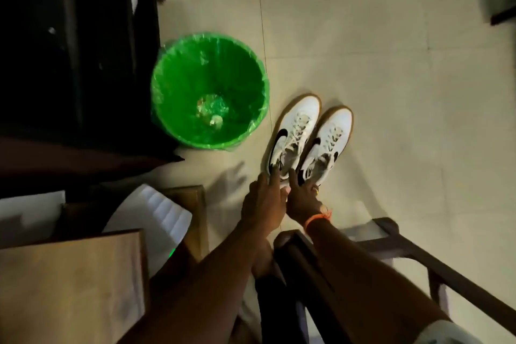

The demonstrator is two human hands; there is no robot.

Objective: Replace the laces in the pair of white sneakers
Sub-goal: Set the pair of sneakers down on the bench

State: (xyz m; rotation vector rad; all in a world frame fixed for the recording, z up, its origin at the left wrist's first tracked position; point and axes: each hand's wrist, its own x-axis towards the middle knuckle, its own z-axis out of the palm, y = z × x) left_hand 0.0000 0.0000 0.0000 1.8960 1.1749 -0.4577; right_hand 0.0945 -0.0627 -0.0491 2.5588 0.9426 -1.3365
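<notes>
Two white sneakers with black swooshes and tan soles stand side by side on the tiled floor, toes pointing away. Both are laced in white. My left hand [264,201] holds the heel of the left sneaker [293,134], fingers over its collar. At the heel of the right sneaker [328,142], my right hand [303,198] has its fingers reaching into the opening. An orange band circles my right wrist.
A bin lined with a green bag [209,89] stands left of the sneakers, with some litter at its bottom. Dark furniture [69,50] fills the left. A wooden table [69,282] and a white object [156,215] are lower left, a dark chair frame [418,254] lower right.
</notes>
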